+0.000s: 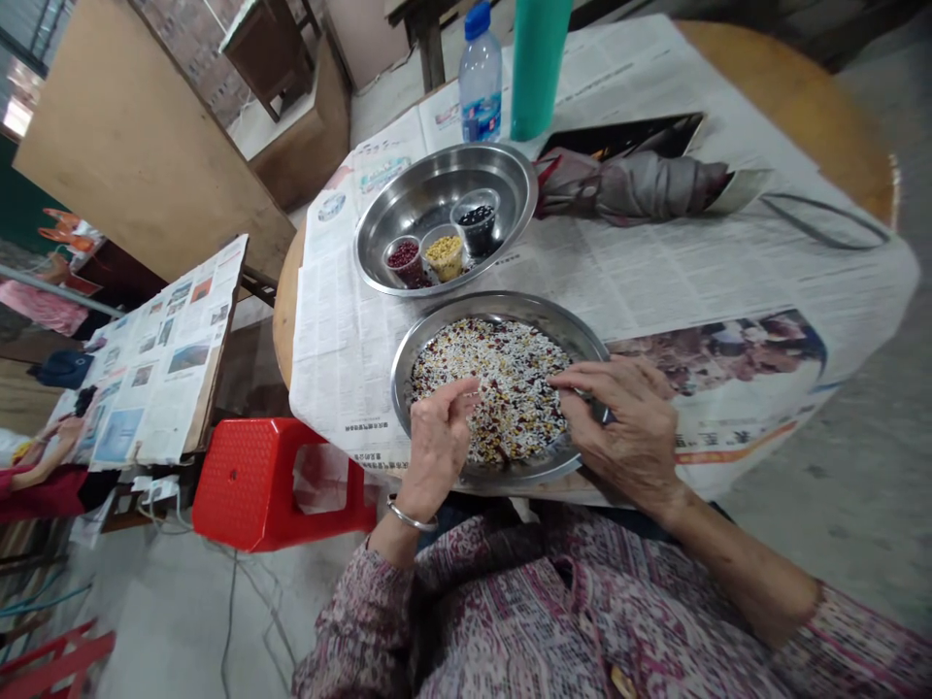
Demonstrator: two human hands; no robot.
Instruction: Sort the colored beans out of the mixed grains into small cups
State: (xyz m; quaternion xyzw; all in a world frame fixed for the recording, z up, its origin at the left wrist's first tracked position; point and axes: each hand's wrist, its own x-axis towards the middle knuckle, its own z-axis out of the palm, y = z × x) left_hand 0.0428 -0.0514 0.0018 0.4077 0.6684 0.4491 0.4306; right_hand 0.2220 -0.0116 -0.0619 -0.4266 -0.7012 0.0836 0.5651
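Observation:
A steel bowl (403, 354) in front of me holds a mix of white grains with red, yellow and black beans (502, 379). Over its left side is my left hand (441, 432), thumb and index finger drawn together above the grains. My right hand (622, 417) reaches over the right rim, its thumb and fingertips pinched close together. Whatever either pinch holds is too small to make out. Behind stands a wider steel basin (437, 180) with three clear plastic cups: one of red beans (404, 260), one of yellow beans (444, 254), one of black beans (478, 225).
Newspaper (684, 262) covers the round table. Toward the back are a water bottle (481, 83), a green tumbler (537, 73) and a folded umbrella (633, 184). A red stool (244, 485) stands at left. Another person's arm (48, 456) rests by a second newspaper-covered table (167, 359).

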